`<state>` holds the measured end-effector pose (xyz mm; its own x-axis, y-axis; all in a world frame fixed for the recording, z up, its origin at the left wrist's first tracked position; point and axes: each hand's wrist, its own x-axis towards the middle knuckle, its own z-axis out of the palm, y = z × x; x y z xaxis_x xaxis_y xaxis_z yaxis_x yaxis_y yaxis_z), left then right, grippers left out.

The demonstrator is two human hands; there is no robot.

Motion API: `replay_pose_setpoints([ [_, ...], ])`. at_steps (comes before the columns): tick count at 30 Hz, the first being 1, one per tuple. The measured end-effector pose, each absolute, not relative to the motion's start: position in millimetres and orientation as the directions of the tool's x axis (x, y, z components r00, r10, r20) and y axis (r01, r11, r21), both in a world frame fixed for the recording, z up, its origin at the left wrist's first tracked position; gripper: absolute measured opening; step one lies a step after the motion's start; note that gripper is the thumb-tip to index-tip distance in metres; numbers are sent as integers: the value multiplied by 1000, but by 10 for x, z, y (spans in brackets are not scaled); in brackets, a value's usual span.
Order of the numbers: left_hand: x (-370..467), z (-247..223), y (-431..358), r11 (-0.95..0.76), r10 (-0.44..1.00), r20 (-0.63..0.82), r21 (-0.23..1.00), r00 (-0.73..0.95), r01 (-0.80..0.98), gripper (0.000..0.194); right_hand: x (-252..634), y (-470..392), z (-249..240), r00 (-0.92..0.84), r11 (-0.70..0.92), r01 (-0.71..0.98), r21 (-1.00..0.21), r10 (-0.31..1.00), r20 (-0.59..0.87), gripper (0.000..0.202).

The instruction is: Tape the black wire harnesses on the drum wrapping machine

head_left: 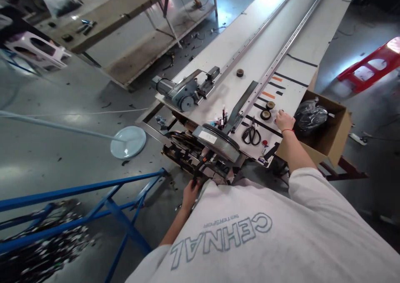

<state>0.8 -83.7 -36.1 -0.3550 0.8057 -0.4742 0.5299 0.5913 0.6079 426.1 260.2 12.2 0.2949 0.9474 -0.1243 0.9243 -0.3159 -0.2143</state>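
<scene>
My right hand (285, 121) is over the right edge of the white table, its fingers curled together. Whatever sits in its fingertips is too small to make out. Just left of it lie two tape rolls (265, 115), and below them a pair of black-handled scissors (251, 135). A small red round piece (264, 142) lies near the scissors. Low by the table's end, my left hand (189, 194) is closed at a dark, slim thing (195, 179) that I cannot name. Above that hand is a round grey machine part (216, 141) with a white label.
A cardboard box (336, 137) holding a black plastic-wrapped bundle stands beside the table (206, 50). A motor unit (184, 92) sits at the left of its rails. A blue frame (78, 191) crosses the lower left. A red stool (371, 64) is at right.
</scene>
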Motion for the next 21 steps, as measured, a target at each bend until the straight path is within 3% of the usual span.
replay_pose_setpoints([
  [3, -62, -329, -927, 625, 770, -535, 528, -347, 575, 21, 4213, 2589, 121, 305, -327, 927, -181, 942, -142, 52],
  [8, -489, 115, -1096, 570, 803, -467, 418, -371, 707, 22, 4168, 2603, 193, 330, -364, 913, -182, 925, -190, 50],
  [13, -726, 335, -1455, 633, 756, -498, 394, -424, 666, 26, 4176, 2595, 127, 360, -392, 897, -204, 916, -179, 57],
  [17, -657, 192, -1661, 689, 704, -549, 373, -451, 621, 30, 4151, 2588, 72, 365, -397, 888, -232, 915, -169, 59],
  [21, -613, 55, -1717, 682, 717, -552, 433, -425, 589, 30, 4152, 2651, 111, 380, -420, 871, -254, 905, -190, 59],
])
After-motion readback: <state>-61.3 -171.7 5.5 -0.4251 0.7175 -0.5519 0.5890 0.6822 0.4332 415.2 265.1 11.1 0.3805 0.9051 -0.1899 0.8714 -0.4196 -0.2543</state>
